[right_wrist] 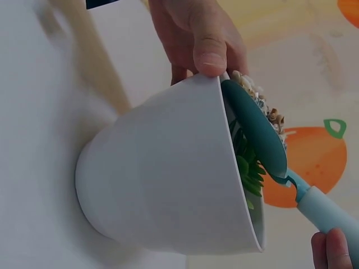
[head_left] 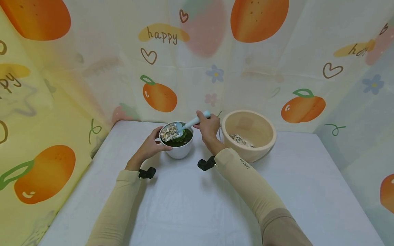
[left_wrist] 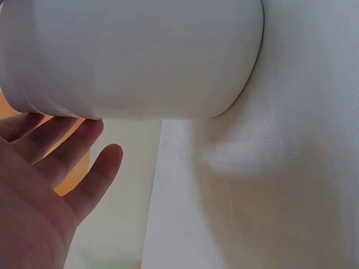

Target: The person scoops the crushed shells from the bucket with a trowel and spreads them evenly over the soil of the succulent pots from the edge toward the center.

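Observation:
My left hand (head_left: 149, 146) holds a white flower pot (head_left: 179, 152) by its left side, thumb on the near wall at the rim and fingers round the back. Green succulent leaves (right_wrist: 249, 171) and dark soil show inside the pot. My right hand (head_left: 210, 130) grips the pale blue handle of a small trowel (right_wrist: 261, 129) from the right. The trowel's teal scoop is heaped with small mixed pebbles (head_left: 168, 132) and lies over the pot's opening, its tip close to the rim by my left thumb. In the left wrist view, the little finger stands off the pot wall.
Just right of my right hand stands a large cream bowl-shaped planter (head_left: 271, 136), with a patch of loose pebbles (head_left: 241, 140) on its bottom. Both pots stand on a white-covered table (head_left: 184, 205), towards its back edge. Printed curtains (head_left: 191, 75) rise behind and at the sides.

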`<action>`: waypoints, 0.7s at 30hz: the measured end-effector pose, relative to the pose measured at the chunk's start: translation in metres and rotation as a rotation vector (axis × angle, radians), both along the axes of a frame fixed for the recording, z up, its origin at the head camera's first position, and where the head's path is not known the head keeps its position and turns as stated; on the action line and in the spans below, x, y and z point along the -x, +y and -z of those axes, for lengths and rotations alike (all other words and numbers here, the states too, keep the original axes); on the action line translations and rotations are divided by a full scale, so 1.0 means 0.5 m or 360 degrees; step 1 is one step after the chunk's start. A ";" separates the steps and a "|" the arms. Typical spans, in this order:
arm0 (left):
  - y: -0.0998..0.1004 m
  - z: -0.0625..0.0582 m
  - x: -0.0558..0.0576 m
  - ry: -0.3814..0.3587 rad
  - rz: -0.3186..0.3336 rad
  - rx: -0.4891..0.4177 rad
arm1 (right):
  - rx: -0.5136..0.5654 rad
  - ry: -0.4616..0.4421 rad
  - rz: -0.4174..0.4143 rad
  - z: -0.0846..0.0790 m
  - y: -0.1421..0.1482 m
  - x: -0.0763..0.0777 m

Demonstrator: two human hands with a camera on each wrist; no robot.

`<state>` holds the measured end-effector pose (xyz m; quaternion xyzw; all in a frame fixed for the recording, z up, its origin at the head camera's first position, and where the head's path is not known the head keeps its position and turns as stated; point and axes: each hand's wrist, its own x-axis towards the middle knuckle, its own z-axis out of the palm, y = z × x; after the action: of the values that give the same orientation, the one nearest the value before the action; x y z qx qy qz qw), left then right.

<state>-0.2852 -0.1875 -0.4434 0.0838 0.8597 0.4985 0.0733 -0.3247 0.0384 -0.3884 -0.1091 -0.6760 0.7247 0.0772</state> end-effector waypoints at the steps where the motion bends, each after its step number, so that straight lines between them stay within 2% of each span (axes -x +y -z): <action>1: 0.003 -0.010 -0.006 -0.0004 0.0005 0.0009 | -0.0011 0.0002 0.0005 0.000 0.000 0.000; 3: 0.011 -0.031 -0.019 -0.0012 0.0013 0.0011 | -0.0034 0.0008 0.0014 -0.001 -0.001 0.000; 4: 0.011 -0.033 -0.022 -0.0004 0.0017 0.0014 | -0.0043 0.0011 0.0016 -0.001 -0.001 0.000; 11: 0.011 -0.028 -0.018 -0.0003 0.0012 0.0001 | -0.0082 0.0045 0.0020 -0.003 -0.003 -0.001; 18: -0.009 0.031 0.020 0.0006 -0.0004 -0.0014 | -0.0094 0.0066 0.0024 0.000 -0.005 -0.001; 21: -0.014 0.041 0.025 0.0034 -0.0007 -0.0019 | -0.0103 0.0081 0.0019 0.001 -0.008 -0.001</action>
<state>-0.2976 -0.1948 -0.4641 0.0876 0.8576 0.5030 0.0627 -0.3242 0.0347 -0.3887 -0.0921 -0.6963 0.7045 0.1021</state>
